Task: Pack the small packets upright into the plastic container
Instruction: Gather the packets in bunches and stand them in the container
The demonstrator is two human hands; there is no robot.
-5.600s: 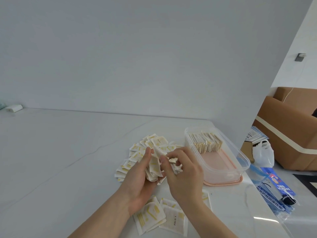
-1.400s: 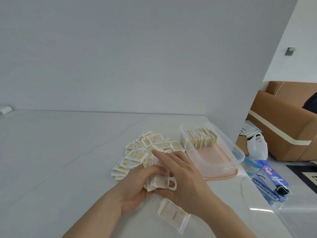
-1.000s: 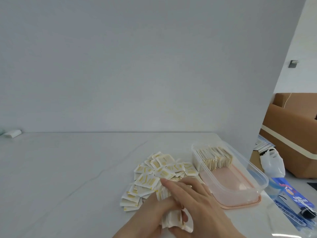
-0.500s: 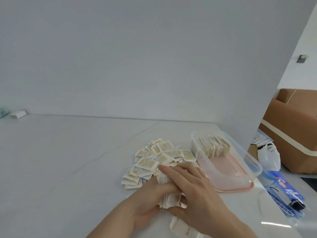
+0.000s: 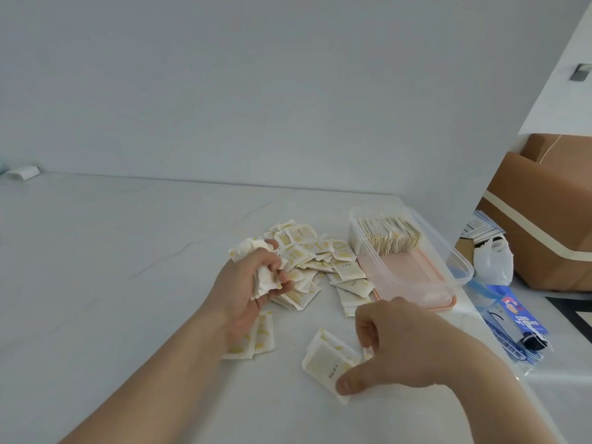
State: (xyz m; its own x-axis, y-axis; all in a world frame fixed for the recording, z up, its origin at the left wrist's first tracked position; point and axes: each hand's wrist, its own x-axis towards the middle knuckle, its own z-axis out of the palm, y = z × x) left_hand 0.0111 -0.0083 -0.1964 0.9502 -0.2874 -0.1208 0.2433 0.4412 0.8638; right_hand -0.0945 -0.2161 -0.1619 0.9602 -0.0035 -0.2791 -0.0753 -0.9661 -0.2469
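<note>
Paper packets (image 5: 261,277) bunched in the left hand (image 5: 248,283) may slip while the right hand (image 5: 394,350) apparently pinches two more (image 5: 326,360).

Single view, head-worn, wide-angle. Looks forward and down across a white table (image 5: 96,267) toward a plain wall. Near range: both forearms enter from the bottom edge, left hand (image 5: 250,283) and right hand (image 5: 397,350) in the lower centre. Plastic container (image 5: 461,267) sits right of centre. Room floor and brown furniture (image 5: 544,219) show at the right edge.
</note>
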